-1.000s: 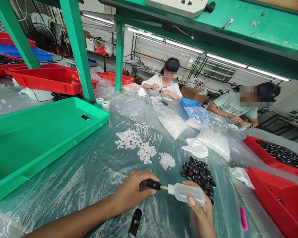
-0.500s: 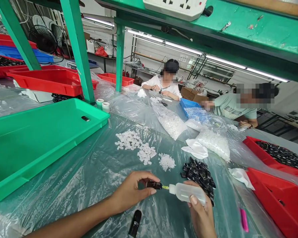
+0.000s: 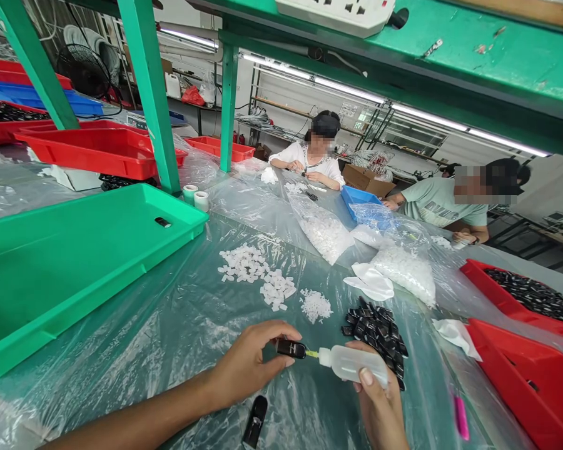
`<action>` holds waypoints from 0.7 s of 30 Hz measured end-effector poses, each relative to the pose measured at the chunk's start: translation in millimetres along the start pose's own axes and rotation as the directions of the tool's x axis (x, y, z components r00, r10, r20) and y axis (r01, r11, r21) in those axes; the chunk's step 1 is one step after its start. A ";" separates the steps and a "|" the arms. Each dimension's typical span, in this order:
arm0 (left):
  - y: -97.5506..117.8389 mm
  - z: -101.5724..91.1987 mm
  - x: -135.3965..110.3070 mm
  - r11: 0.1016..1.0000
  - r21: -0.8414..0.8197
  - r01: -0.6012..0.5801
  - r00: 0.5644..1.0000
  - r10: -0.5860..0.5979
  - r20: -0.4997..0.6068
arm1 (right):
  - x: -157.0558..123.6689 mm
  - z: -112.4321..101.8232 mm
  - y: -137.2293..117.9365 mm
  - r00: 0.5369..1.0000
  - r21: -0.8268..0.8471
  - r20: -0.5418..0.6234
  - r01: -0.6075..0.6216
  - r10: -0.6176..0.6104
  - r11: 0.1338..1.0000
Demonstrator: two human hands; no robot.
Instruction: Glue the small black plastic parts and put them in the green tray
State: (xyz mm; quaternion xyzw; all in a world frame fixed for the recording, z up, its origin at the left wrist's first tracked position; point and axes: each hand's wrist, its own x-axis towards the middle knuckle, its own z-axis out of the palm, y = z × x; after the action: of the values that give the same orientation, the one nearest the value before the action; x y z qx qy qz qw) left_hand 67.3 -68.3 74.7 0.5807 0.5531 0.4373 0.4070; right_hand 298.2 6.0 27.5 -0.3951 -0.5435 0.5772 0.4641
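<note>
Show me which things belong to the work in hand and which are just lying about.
In the work:
black piece in the left hand;
translucent bottle in the right hand;
probably the black pile.

Apparently just lying about:
pink object;
two small rolls;
fan.

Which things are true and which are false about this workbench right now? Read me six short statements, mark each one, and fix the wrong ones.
1. The left hand holds a black case. True.
2. The right hand is empty. False: the right hand holds a plastic bottle.
3. The bottle's yellow tip points toward the black case. True.
4. The green tray is full to the rim. False: only one black piece shows in the green tray.
5. White bits lie loose on the table. True.
6. The pink stick is inside a red tray. False: the pink stick lies outside the red tray.
</note>
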 end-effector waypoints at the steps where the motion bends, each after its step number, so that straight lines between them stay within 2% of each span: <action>1: -0.3 0.1 0.0 1.000 -0.001 0.003 1.000 -0.003 0.004 | 0.0 -0.3 -0.1 1.000 -0.004 0.000 -0.006 0.006 1.000; 21: -1.2 0.7 -0.1 1.000 -0.018 0.020 0.999 -0.020 0.032 | -0.3 -1.3 -0.9 0.999 0.009 0.023 0.025 -0.025 1.000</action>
State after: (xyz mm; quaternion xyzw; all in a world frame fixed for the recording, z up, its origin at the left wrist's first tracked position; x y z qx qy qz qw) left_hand 67.6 -68.4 73.4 0.5781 0.5483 0.4291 0.4255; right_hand 299.6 6.1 28.2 -0.3797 -0.5512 0.5782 0.4667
